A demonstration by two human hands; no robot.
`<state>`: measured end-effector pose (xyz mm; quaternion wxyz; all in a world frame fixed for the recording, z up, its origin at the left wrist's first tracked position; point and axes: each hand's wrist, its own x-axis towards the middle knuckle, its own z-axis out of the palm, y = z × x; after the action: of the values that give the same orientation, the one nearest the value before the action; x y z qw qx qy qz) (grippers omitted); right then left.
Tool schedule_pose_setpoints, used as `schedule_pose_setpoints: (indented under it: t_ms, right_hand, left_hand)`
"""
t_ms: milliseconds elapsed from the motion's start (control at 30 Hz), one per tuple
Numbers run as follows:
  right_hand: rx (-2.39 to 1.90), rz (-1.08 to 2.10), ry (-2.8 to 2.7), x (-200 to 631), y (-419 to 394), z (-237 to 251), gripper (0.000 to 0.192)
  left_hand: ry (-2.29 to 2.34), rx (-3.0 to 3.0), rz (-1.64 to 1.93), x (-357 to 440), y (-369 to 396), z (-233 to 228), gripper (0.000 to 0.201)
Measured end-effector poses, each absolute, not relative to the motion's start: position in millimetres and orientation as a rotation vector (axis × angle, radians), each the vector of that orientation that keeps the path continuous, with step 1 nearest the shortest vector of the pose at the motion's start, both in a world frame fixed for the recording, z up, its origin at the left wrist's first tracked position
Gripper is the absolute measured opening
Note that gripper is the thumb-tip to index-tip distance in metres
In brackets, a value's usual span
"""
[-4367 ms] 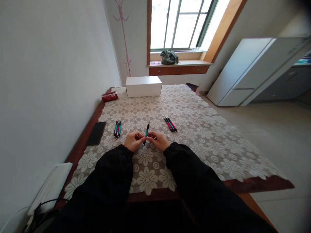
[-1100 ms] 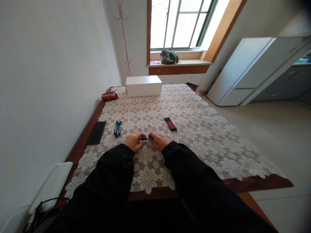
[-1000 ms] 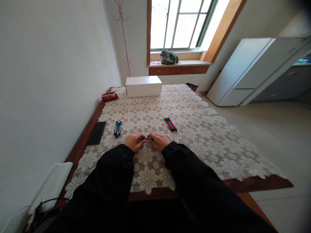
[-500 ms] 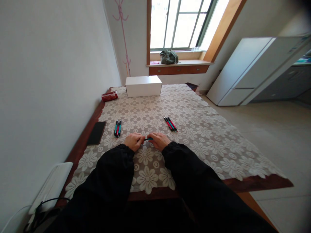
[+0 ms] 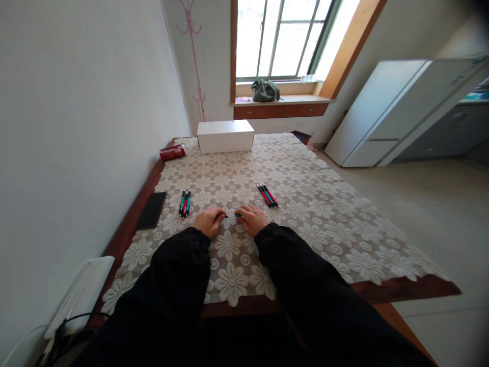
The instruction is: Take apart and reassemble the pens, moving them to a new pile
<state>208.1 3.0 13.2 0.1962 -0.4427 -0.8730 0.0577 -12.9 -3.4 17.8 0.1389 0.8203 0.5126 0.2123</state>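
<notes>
Close together over the near part of the table, my two hands each grip one part of a pen. My left hand [image 5: 207,222] is closed on a dark pen part [image 5: 225,216], whose small tip shows past the fingers. The fingers of my right hand [image 5: 252,220] are closed round a teal pen barrel [image 5: 238,215]. Between these parts runs a thin, pale line, perhaps the refill; it is too small to be sure. Left of my hands lies a group of teal, red and black pens [image 5: 185,204]. Another group of pens [image 5: 268,195] lies beyond my right hand, slanted.
A lace tablecloth [image 5: 313,234] covers the table. A dark flat phone-like slab [image 5: 152,210] lies at the left edge. Farther back are a red packet [image 5: 172,152] and a white box [image 5: 225,137]. A white power-strip-like case [image 5: 86,290] with cables sits at lower left.
My hands have moved slightly apart. The dark part and the teal barrel, joined or nearly touching before, now have a gap with a thin pale line between them.
</notes>
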Motion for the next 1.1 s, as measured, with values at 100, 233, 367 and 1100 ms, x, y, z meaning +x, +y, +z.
schedule_pose_setpoints:
  t_ms: [100,233,367,1100]
  right_hand:
    - [-1.254,0.166,-2.444,209,4,14,0.013]
    - [-1.272,0.165,-2.442,211,5,14,0.014]
    - [-1.28,0.175,-2.45,212,6,13,0.015]
    - [-1.301,0.138,-2.394,223,12,11,0.047]
  left_hand:
    - [1.489,2.359,0.634,-14,-3,18,0.023]
    - [1.42,2.401,0.641,-15,-1,18,0.028]
    - [1.45,2.436,0.583,-15,-1,18,0.027]
    - [1.524,2.4,0.642,-16,-3,20,0.023]
